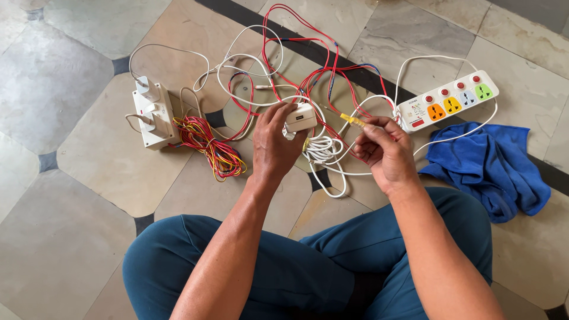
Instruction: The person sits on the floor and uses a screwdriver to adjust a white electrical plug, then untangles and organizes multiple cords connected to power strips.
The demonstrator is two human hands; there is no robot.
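White charger (301,117) in left hand (274,148); tangled wires (308,83) and power strip (447,101) behind.

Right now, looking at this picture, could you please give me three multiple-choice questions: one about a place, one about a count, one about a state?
1. Where does the blue cloth lie?
A. under the white adapter block
B. on the floor below the power strip
C. on the person's knee

2. How many coloured sockets does the power strip show?
A. two
B. four
C. six

3. What is the left hand doing?
A. gripping a small white charger
B. resting flat on the floor
C. holding the cloth

Answers:
1 B, the cloth lies beside the right hand, just below the strip.
2 B, orange, yellow, blue and green sockets.
3 A, its fingers close around the white charger.
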